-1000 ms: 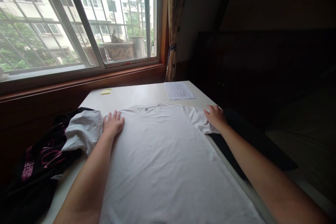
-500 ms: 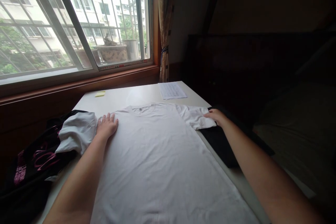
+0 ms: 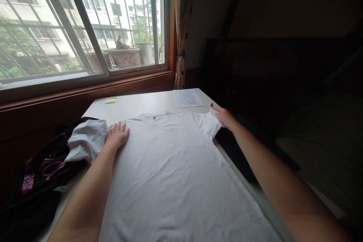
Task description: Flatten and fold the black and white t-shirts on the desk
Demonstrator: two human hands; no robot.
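Note:
A white T-shirt (image 3: 170, 166) lies spread out, its neckline towards the far side of the white table (image 3: 136, 102). My left hand (image 3: 117, 135) rests flat on its left shoulder, fingers spread. The left sleeve hangs beside that wrist, over black clothing with pink print (image 3: 51, 166). At the other shoulder, my right hand (image 3: 226, 117) pinches the edge of the right sleeve, which is lifted and bent. Dark cloth (image 3: 235, 155) lies beneath and beside this sleeve.
A printed sheet (image 3: 188, 98) lies at the table's far right corner, and a yellow sticky note (image 3: 110, 100) at its far left. Behind stand a barred window (image 3: 124, 15) and a tied curtain (image 3: 181, 45). The right side is dark.
My right hand has moved up and inward with the sleeve, whose edge is now raised. My left hand keeps its place on the shirt. The view has shifted slightly.

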